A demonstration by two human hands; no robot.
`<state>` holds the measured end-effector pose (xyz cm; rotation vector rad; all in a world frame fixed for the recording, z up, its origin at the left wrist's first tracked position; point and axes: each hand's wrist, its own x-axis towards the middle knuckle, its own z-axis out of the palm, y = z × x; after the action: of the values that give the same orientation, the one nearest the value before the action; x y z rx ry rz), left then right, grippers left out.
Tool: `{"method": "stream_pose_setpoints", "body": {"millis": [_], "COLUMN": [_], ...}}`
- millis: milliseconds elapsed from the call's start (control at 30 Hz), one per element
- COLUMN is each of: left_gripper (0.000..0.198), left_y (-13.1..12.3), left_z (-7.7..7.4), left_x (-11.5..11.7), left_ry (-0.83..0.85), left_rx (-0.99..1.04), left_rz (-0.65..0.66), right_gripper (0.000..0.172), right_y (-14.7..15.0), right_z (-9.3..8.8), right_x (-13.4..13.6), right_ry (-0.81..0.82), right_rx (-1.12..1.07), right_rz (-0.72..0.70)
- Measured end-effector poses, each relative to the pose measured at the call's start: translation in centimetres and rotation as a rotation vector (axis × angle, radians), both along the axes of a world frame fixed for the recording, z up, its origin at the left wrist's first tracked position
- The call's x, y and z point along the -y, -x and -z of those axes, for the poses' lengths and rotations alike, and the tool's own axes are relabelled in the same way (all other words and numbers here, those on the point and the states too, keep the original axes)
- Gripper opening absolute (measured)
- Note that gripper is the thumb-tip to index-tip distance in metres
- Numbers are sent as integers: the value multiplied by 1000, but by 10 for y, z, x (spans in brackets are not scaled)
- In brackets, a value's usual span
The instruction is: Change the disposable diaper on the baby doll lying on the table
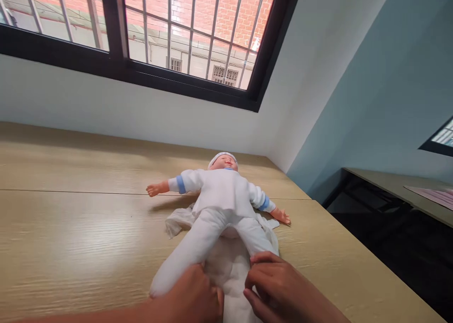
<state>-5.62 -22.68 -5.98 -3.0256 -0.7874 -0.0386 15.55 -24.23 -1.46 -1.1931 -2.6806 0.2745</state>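
A baby doll (222,191) in a white suit with blue cuffs and a white cap lies on its back, arms spread and legs apart toward me. Beneath it and between its legs spreads a white, soft diaper (230,261). My left hand (193,294) is closed in a fist at the diaper's left edge, beside the doll's leg; its fingertips are hidden. At the right edge my right hand (279,283) has curled fingers pinching by the diaper, the upper finger lying against the doll's other leg. Both doll feet are out of sight.
The doll lies on a light wooden table (88,238) whose right edge slants down the view. Behind stand a white wall and a black-framed, barred window (191,72). Another table (385,181) at the right bears a pinkish striped sheet (432,195).
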Motion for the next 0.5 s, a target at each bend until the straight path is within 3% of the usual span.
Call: {"method": "stream_pose_setpoints", "body": {"millis": [67, 167, 367, 500], "left_gripper": [8, 8, 7, 12], "left_y": [-4, -7, -19, -22], "left_z": [-15, -28, -19, -23], "left_x": [1, 4, 4, 1], "left_ry": [-52, -52, -54, 50], "left_rx": [-167, -232, -165, -130], "left_rz": [26, 80, 22, 9], "right_gripper": [15, 26, 38, 50], "right_y": [-1, -4, -19, -38], "right_z": [-4, -7, 7, 20], "right_x": [0, 2, 13, 16], "right_ry": [29, 50, -111, -160], "right_rx": [17, 12, 57, 66], "right_rz": [-6, -3, -46, -30]}}
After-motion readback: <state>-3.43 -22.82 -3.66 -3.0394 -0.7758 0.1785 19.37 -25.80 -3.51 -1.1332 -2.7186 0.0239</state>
